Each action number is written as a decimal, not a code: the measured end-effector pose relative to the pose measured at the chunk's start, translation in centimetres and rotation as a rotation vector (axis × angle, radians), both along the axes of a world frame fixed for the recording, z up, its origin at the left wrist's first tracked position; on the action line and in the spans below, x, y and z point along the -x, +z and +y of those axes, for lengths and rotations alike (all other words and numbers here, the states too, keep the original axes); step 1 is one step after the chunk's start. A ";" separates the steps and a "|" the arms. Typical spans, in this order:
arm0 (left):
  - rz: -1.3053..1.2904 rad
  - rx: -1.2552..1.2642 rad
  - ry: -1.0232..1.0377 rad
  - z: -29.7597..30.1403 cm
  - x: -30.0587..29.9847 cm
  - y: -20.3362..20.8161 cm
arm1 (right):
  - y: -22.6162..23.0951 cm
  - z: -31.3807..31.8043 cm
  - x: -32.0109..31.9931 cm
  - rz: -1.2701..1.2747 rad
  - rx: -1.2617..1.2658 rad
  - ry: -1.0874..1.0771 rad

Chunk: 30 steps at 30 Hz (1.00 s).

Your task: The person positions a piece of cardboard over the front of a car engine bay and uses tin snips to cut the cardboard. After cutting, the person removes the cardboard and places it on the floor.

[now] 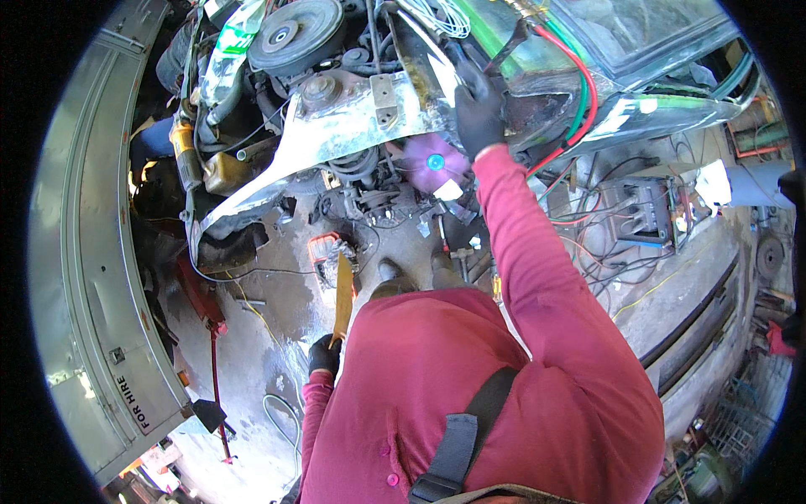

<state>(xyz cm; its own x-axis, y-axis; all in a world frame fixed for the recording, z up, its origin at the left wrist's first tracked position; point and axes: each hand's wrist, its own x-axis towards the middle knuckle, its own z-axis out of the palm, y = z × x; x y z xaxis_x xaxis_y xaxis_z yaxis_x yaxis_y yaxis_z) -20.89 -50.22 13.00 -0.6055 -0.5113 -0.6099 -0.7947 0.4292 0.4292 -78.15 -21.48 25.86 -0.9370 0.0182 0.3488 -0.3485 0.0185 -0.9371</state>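
Observation:
My left hand [325, 354], in a dark glove, hangs low beside my body, closed round the lower end of a flat tan strip [342, 298] that points upward. My right arm reaches to the vehicle, and the black-gloved right hand [479, 107] is at the body panel behind the engine bay. A thin white sheet piece [443, 77] shows against that hand's left side; the fingers seem closed on its edge, though their tips are partly hidden. Just left of the hand is the bare, pale inner fender [353, 118] of the engine bay.
A round black air cleaner [295, 35] sits on the engine. Red and green hoses [592, 92] hang by the door. An open machine with cables [638, 210] stands right on the floor. A yellow grinder [185, 151] hangs left, near a grey truck body [88, 252]. A red jack [201, 294] stands below.

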 end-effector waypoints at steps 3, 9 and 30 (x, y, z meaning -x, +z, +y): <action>-0.030 0.036 -0.062 -0.6 1.2 0.3 | 2.2 -2.3 0.8 0.230 -0.169 0.023; 0.031 0.073 -0.310 -1.8 7.0 5.1 | 1.5 -0.8 -7.4 0.208 -0.497 -0.223; 0.608 0.086 -1.209 -5.4 28.7 26.3 | 3.0 4.1 -21.7 -0.460 -0.365 0.316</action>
<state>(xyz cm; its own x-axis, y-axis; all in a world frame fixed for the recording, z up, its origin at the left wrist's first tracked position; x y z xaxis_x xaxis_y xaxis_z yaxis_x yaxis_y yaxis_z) -49.57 -55.60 39.28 -0.8591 0.5055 -0.0803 0.4000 0.7609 0.5109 -56.48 -17.38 28.82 -0.9326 -0.3252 -0.1562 0.0449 0.3251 -0.9446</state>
